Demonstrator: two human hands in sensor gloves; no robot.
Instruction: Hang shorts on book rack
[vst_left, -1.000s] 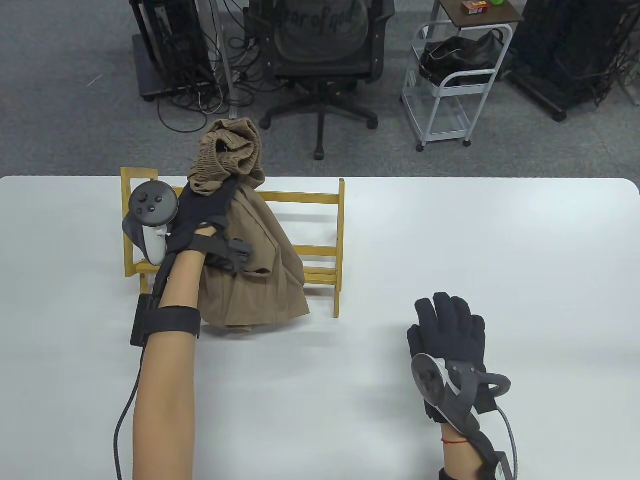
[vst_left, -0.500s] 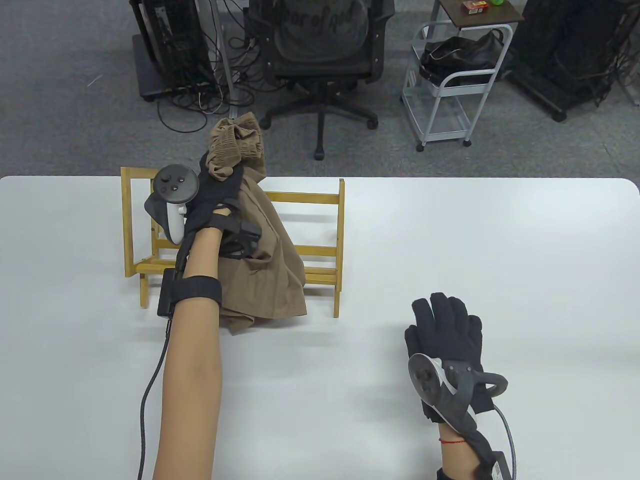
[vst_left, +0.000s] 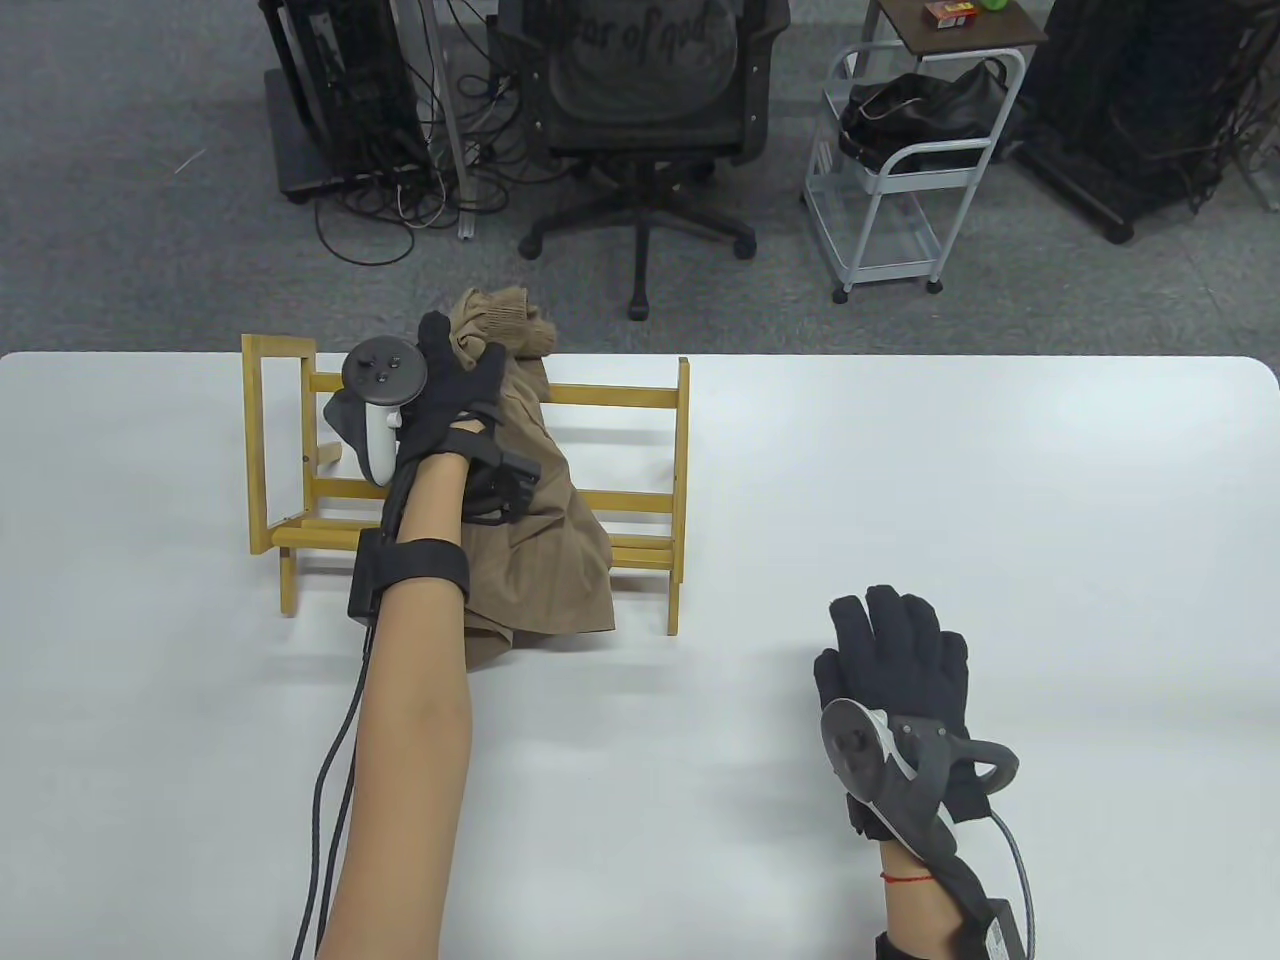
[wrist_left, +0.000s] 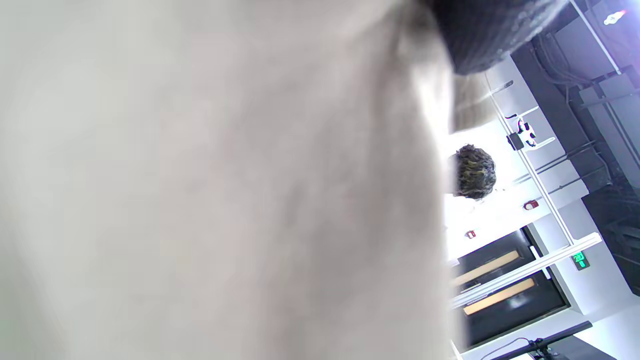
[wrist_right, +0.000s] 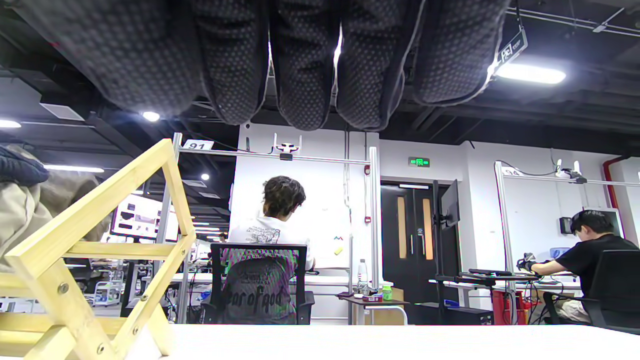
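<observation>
The brown shorts (vst_left: 535, 520) drape over the yellow wooden book rack (vst_left: 620, 398) at the table's far left, legs hanging down its front onto the table. My left hand (vst_left: 462, 345) holds the bunched waistband (vst_left: 505, 318) at the rack's top rail, behind the rack's back edge. In the left wrist view the cloth (wrist_left: 225, 190) fills most of the frame, with one gloved fingertip (wrist_left: 480, 35) at the top. My right hand (vst_left: 890, 625) lies flat and empty on the table, fingers straight, right of the rack. The right wrist view shows the rack's end (wrist_right: 90, 220) and the shorts (wrist_right: 20, 215).
The white table (vst_left: 950, 470) stretches right of the rack. Beyond its far edge stand an office chair (vst_left: 640, 90), a white wire cart (vst_left: 900, 190) with a black bag, and black equipment racks with cables on the floor.
My left hand has come down and to the right with the waistband, from well above the rack to its top rail. The shorts have settled lower on the rack. The right hand has barely moved.
</observation>
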